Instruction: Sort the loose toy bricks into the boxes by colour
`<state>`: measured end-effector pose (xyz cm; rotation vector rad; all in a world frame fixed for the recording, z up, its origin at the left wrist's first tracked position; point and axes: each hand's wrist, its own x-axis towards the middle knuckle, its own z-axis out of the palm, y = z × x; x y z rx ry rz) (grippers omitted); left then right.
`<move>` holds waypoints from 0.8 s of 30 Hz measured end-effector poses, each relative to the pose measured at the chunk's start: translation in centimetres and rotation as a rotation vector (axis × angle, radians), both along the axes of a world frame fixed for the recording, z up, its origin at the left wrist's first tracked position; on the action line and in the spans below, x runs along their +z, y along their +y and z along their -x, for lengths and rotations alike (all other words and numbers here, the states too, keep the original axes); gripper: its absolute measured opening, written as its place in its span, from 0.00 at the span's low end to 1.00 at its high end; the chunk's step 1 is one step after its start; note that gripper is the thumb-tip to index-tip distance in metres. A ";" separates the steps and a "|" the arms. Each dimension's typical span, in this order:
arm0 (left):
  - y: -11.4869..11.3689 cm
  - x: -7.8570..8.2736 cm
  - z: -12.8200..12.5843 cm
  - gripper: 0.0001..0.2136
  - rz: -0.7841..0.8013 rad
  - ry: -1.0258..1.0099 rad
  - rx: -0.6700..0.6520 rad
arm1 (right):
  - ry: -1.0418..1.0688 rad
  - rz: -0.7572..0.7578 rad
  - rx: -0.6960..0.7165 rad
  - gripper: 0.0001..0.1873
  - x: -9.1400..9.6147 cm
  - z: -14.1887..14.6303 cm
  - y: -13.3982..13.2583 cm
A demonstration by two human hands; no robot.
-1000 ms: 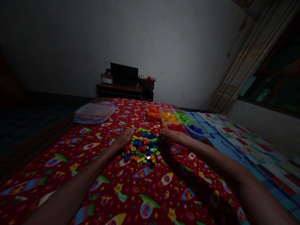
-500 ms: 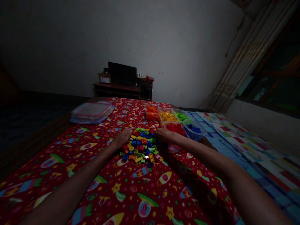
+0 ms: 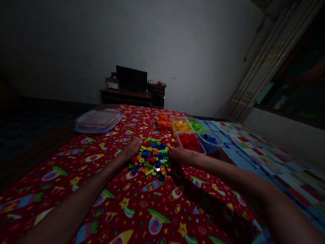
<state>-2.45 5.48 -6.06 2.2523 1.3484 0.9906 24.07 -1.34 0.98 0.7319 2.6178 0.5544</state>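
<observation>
A pile of small toy building bricks [image 3: 152, 156] in mixed colours lies on the red patterned cloth [image 3: 137, 210]. My left hand [image 3: 133, 147] rests along the pile's left edge, open, with the fingers stretched forward. At the right edge is my right hand [image 3: 179, 155], lying low against the bricks. Its fingers point inward, look loosely extended, and are partly in shadow. Neither hand visibly grips a brick. Beyond my right hand stand clear boxes of orange bricks [image 3: 164, 121], yellow bricks [image 3: 182, 126], red bricks [image 3: 189, 142] and green bricks [image 3: 195, 126].
Blue bricks [image 3: 209, 139] fill part of a round clear tub [image 3: 220, 144] at the right. Stacked clear lids [image 3: 98, 120] lie at the far left of the cloth. A checked bedcover [image 3: 274, 159] spreads to the right. A desk [image 3: 127, 95] with a monitor [image 3: 131, 78] stands by the wall.
My right hand has moved down and slightly nearer along the pile's right edge, uncovering more of the red-brick box. My left hand stays at the left edge.
</observation>
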 end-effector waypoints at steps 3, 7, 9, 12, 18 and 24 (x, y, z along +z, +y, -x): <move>-0.2 0.4 0.1 0.26 0.017 0.030 -0.017 | -0.034 0.016 -0.080 0.12 -0.1 1.0 -1.3; -0.6 0.8 0.1 0.25 0.019 0.027 -0.024 | -0.042 0.037 -0.108 0.13 -0.2 0.8 -3.4; -0.7 0.9 0.0 0.25 0.018 0.020 -0.029 | -0.011 0.003 -0.118 0.12 -0.5 0.2 -4.6; -0.8 0.9 0.0 0.25 0.011 0.014 -0.036 | 0.052 -0.064 -0.108 0.11 -1.2 -0.7 -5.9; -1.0 1.1 0.0 0.26 0.017 0.016 -0.027 | 0.096 -0.125 -0.008 0.13 -1.9 -1.9 -5.9; -0.8 1.0 0.0 0.27 0.025 0.048 -0.010 | 0.060 -0.077 0.037 0.13 -0.7 -1.9 -6.0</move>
